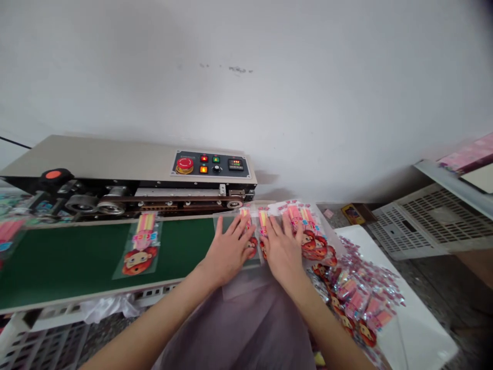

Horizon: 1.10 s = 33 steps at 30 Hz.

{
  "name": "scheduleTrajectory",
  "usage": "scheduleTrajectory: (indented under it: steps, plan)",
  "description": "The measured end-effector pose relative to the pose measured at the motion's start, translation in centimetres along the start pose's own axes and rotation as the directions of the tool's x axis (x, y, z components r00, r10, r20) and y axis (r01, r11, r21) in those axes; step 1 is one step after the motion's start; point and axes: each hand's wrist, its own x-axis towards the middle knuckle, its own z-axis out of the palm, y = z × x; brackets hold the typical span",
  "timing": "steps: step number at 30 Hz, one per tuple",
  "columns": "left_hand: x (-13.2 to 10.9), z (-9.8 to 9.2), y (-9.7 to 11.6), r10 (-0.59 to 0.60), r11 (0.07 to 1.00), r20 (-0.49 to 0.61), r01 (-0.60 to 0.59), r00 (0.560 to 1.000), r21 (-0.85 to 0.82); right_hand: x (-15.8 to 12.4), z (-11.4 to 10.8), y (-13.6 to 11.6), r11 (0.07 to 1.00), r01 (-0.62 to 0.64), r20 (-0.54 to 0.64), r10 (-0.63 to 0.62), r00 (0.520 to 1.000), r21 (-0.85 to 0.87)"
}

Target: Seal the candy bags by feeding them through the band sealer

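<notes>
- At the far left I see a clear bag (10, 234) cut off by the frame edge, so only part of its pink contents shows.
- Next to it, the green belt (84, 252) runs rightward; its pale front rim makes a straight edge, and a bare stretch lies either side of the next bag.
- Behind the belt stands the beige machine (115, 159), its rollers close to the belt's back edge. I can't make out the small lettering on its control panel (211, 163).
- A doll-face bag (140, 246) lies on the belt, well apart from my hands, green showing all around it.
- My left hand (227, 252) rests flat, fingers extended, on a clear pack (252, 246) at the belt's right end; the hand partly hides it.
- My right hand (287, 254) lies flat just beside it, fingers loosely spread over another pack (263, 218), mostly covered. I can't tell whether either hand's fingertips pinch any film.
- Touching that hand's right side, overlapping packs (314, 241) hide one another.
- Farther right, a heap of shiny packs (362, 293) spreads over the white table (419, 329); my right forearm blocks its near side.
- Beyond the table's edge, a slatted crate (423, 226) is cut off at the frame.
</notes>
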Motion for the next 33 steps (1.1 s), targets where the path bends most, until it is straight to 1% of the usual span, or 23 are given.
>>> scheduleTrajectory:
  steps: [3, 6, 8, 9, 11, 13, 15, 17, 20, 22, 25, 28, 30, 32, 33]
  plan:
    - [-1.5, -1.4, -1.6, -0.050, 0.998, 0.040, 0.049, 0.998, 0.043, 0.6, -0.5, -1.5, 0.999, 0.019, 0.016, -0.020, 1.000, 0.042]
    - [-2.1, -2.8, -2.2, -0.149, 0.985, 0.058, 0.143, 0.987, 0.091, 0.9, -1.2, -1.8, 0.997, 0.027, 0.025, -0.029, 0.999, 0.070]
    - [-1.8, -3.5, -1.7, -0.189, 0.978, 0.057, 0.183, 0.980, 0.097, 1.2, -1.4, -1.5, 0.995, 0.045, 0.030, -0.047, 0.998, 0.086]
    - [-1.6, -3.7, -1.2, -0.184, 0.980, 0.057, 0.179, 0.981, 0.085, 1.5, -1.5, -1.2, 0.993, 0.060, 0.037, -0.064, 0.997, 0.102]
    - [-0.8, -4.0, 0.2, -0.131, 0.991, 0.059, 0.128, 0.990, 0.041, 2.4, -1.3, -0.8, 0.983, 0.092, 0.055, -0.102, 0.993, 0.161]
    - [-0.1, -3.7, 1.7, -0.071, 0.997, 0.055, 0.071, 0.996, -0.001, 3.7, -0.8, -0.6, 0.965, 0.113, 0.078, -0.135, 0.988, 0.237]
    - [0.4, -3.2, 2.7, -0.037, 0.999, 0.070, 0.039, 0.997, -0.025, 5.1, -0.4, -0.4, 0.951, 0.113, 0.104, -0.149, 0.983, 0.289]
    - [0.6, -2.4, 3.1, -0.025, 0.999, 0.105, 0.029, 0.994, -0.034, 6.3, 0.1, -0.2, 0.946, 0.095, 0.126, -0.140, 0.982, 0.311]
    - [0.6, -1.6, 2.8, -0.024, 0.999, 0.139, 0.029, 0.990, -0.032, 7.3, 0.3, 0.3, 0.943, 0.076, 0.158, -0.134, 0.978, 0.325]
    - [0.4, -1.4, 2.6, -0.032, 0.999, 0.142, 0.037, 0.989, -0.034, 7.5, 0.3, 0.5, 0.946, 0.074, 0.178, -0.136, 0.975, 0.315]
    - [0.1, -1.1, 2.5, -0.040, 0.998, 0.128, 0.045, 0.991, -0.042, 7.5, -0.1, 0.1, 0.967, 0.061, 0.190, -0.110, 0.976, 0.248]
    - [-0.3, -0.3, 2.5, -0.042, 0.999, 0.072, 0.044, 0.997, -0.024, 7.5, -0.4, -0.8, 0.980, 0.031, 0.196, -0.071, 0.978, 0.197]
    - [-0.5, 0.0, 2.5, -0.040, 0.999, 0.033, 0.040, 0.999, -0.009, 7.4, -0.5, -1.0, 0.981, 0.027, 0.204, -0.067, 0.977, 0.194]
    - [-0.5, 0.0, 2.5, -0.046, 0.999, 0.027, 0.047, 0.999, -0.010, 7.0, -0.7, -0.3, 0.977, 0.061, 0.189, -0.100, 0.977, 0.204]
    - [-0.4, -0.2, 2.6, -0.056, 0.998, 0.037, 0.056, 0.998, -0.016, 6.6, -0.9, 0.4, 0.975, 0.083, 0.163, -0.118, 0.979, 0.206]
